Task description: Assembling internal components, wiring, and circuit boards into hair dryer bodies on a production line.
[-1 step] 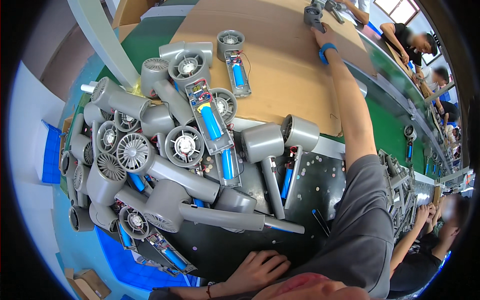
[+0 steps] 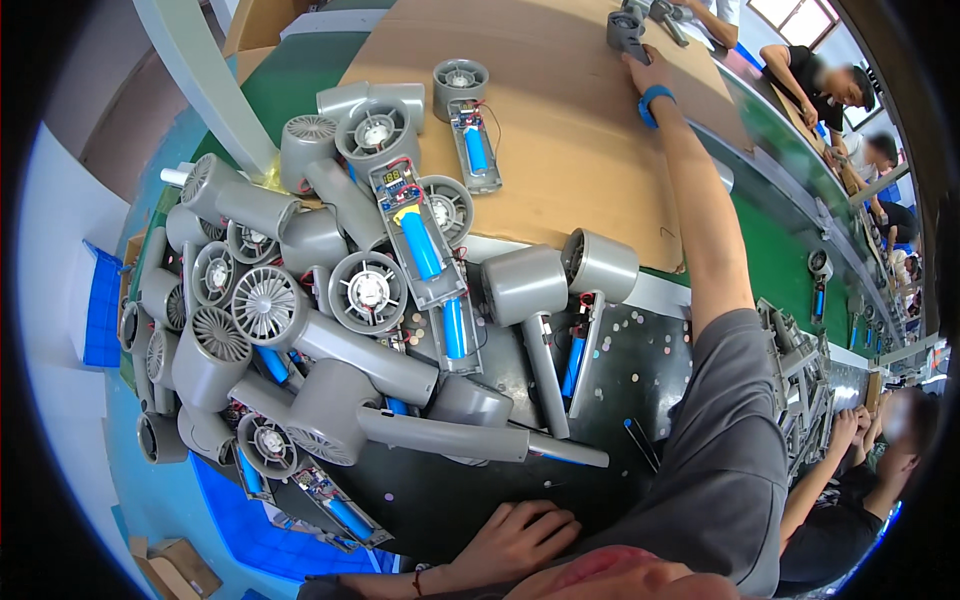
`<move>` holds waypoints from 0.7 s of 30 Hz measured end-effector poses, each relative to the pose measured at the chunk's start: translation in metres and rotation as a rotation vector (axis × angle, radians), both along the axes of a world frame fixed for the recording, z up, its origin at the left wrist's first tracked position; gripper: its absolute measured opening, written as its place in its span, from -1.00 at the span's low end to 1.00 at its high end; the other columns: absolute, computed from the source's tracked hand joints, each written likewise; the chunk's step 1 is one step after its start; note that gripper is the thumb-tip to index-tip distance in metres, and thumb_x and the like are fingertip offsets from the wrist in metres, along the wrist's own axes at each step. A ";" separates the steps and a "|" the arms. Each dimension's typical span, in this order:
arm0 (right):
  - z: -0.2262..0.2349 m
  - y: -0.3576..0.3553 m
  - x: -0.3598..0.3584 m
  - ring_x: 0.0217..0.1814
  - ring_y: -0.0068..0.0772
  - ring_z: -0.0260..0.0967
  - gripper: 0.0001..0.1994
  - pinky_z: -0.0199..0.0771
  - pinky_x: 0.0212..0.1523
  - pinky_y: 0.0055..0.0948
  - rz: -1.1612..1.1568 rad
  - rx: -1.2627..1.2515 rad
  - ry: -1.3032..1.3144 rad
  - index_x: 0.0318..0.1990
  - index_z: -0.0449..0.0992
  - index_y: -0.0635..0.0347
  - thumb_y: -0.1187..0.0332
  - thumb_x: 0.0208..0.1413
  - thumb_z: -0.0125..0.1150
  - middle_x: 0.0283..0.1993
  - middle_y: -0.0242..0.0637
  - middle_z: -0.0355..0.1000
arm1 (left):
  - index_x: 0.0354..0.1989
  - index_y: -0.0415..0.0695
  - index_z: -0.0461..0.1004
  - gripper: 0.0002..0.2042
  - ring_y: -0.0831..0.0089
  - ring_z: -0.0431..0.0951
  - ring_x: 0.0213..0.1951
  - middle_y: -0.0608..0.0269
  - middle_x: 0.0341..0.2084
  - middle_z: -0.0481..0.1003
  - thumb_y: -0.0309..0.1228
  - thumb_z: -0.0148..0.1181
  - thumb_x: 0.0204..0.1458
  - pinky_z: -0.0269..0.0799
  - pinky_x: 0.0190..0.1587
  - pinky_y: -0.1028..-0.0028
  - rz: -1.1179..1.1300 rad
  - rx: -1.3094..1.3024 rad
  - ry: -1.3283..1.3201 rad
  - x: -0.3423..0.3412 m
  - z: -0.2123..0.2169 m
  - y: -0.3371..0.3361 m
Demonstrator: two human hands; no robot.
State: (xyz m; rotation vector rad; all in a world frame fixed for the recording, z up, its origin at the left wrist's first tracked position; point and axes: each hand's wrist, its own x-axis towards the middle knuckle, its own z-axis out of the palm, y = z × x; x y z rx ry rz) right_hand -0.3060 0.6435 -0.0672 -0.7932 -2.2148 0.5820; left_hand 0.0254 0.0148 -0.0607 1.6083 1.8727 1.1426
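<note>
My right arm stretches to the far side of the cardboard sheet (image 2: 560, 150). Its hand (image 2: 648, 72), a blue band at the wrist, grips a grey handheld fan (image 2: 626, 32) by the handle. Other grey fan parts lie just beyond it. My left hand (image 2: 522, 540) rests at the near edge of the black work surface (image 2: 440, 510), fingers slightly bent and apart, holding nothing. Between the hands, on the left, lies a heap of grey fans (image 2: 330, 400). Several have open handles showing blue batteries (image 2: 420, 245), circuit boards and red wires.
Two fans (image 2: 525, 285) stand apart right of the heap. Tweezers (image 2: 642, 445) lie near my right sleeve. A blue bin (image 2: 250, 520) sits below the heap, and a grey post (image 2: 215, 90) rises at the left. Co-workers (image 2: 835, 500) work along the green conveyor (image 2: 770, 245) at right.
</note>
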 end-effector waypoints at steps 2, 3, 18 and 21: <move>0.008 -0.007 -0.002 0.24 0.12 0.45 -0.23 0.42 0.28 -0.14 0.029 -0.040 -0.128 0.35 0.40 0.21 -0.03 0.02 0.36 0.25 0.16 0.45 | 0.09 -0.09 0.51 -0.62 0.37 0.45 0.10 0.32 0.06 0.47 -0.32 0.14 0.07 0.34 -0.01 0.41 0.007 -0.008 0.002 0.002 0.000 -0.001; 0.007 -0.010 -0.001 0.24 0.12 0.45 -0.23 0.42 0.28 -0.14 0.032 -0.040 -0.126 0.35 0.40 0.21 -0.03 0.02 0.36 0.25 0.16 0.45 | 0.09 -0.09 0.51 -0.62 0.37 0.44 0.11 0.32 0.07 0.46 -0.32 0.13 0.08 0.34 -0.01 0.40 0.007 -0.012 0.007 0.004 0.001 -0.001; 0.083 -0.170 0.235 0.04 0.26 0.56 -0.17 0.53 0.08 0.02 0.042 0.101 -0.932 0.42 0.09 0.27 -0.10 0.18 0.26 -0.04 0.31 0.55 | -0.24 -0.03 0.61 -0.83 0.32 0.49 -0.09 0.40 -0.22 0.54 -0.41 0.39 -0.02 0.34 -0.05 0.29 0.133 0.083 0.089 -0.008 0.029 0.017; 0.075 -0.153 0.261 -0.13 -0.05 0.64 -0.31 0.60 -0.09 -0.12 -0.012 -0.127 -0.561 0.43 0.10 0.23 0.03 0.31 0.18 -0.20 0.17 0.60 | -0.28 -0.08 0.60 -0.86 0.25 0.50 -0.09 0.34 -0.23 0.55 -0.46 0.38 -0.02 0.35 -0.02 0.24 0.079 0.100 0.056 -0.013 0.031 0.020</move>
